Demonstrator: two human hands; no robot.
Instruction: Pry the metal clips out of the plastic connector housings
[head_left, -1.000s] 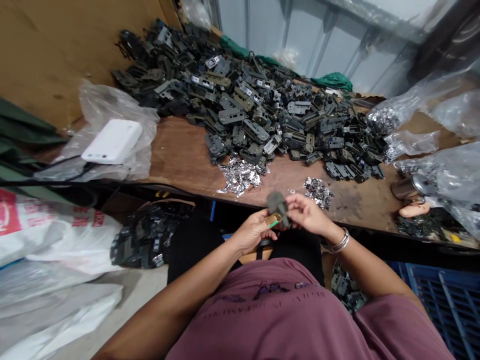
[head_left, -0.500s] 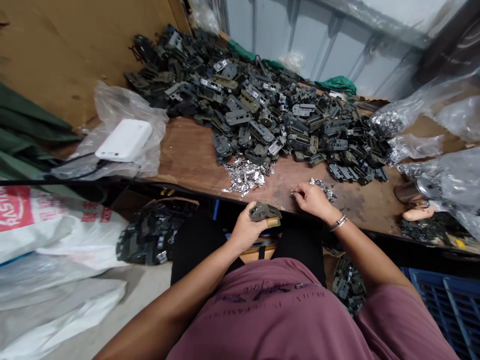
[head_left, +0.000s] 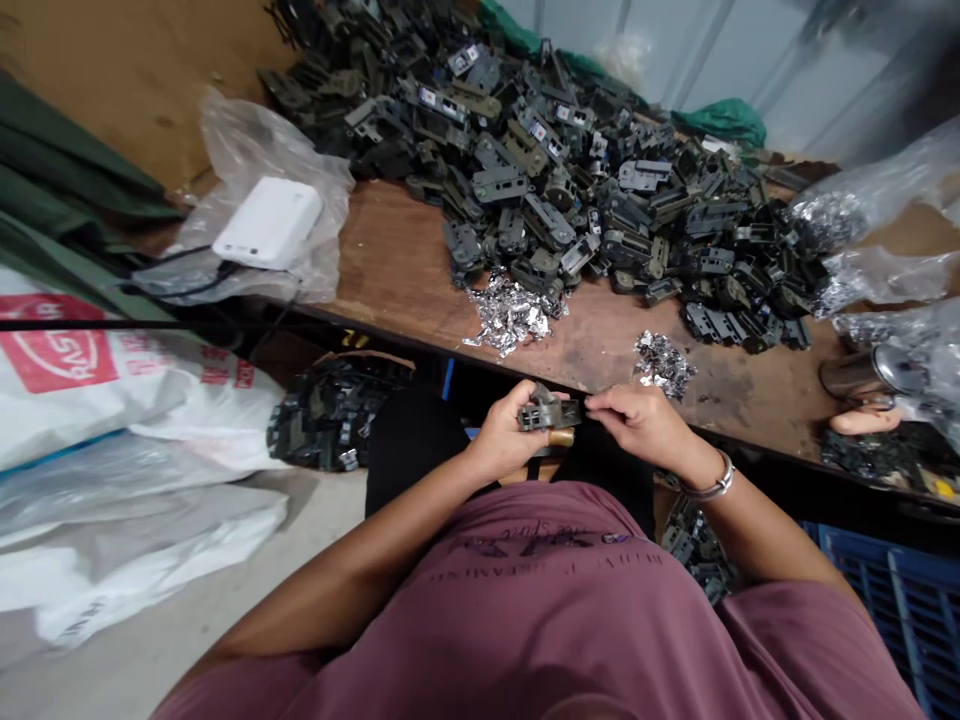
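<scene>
A dark grey-green metal part (head_left: pixel 551 412) is held in my left hand (head_left: pixel 504 437), over my lap by the table's front edge. Something yellowish-brown wraps the thumb just below the part. My right hand (head_left: pixel 643 425) is pinched close to the part's right end; whatever lies between its fingertips is too small to make out. Behind the right hand is a small heap of shiny metal pieces (head_left: pixel 664 365). A larger heap of shiny pieces (head_left: pixel 511 310) lies further left on the wooden table (head_left: pixel 382 255).
A big pile of dark metal parts (head_left: pixel 525 180) covers the back of the table. At the left a white device (head_left: pixel 268 222) rests on clear plastic. A metal cup (head_left: pixel 870 372) and plastic bags (head_left: pixel 885 280) stand right. Full containers sit below the table edge.
My right hand has left the small shiny heap and come down beside the part. My left hand has turned the part. The whole view has shifted, with the table higher in the picture.
</scene>
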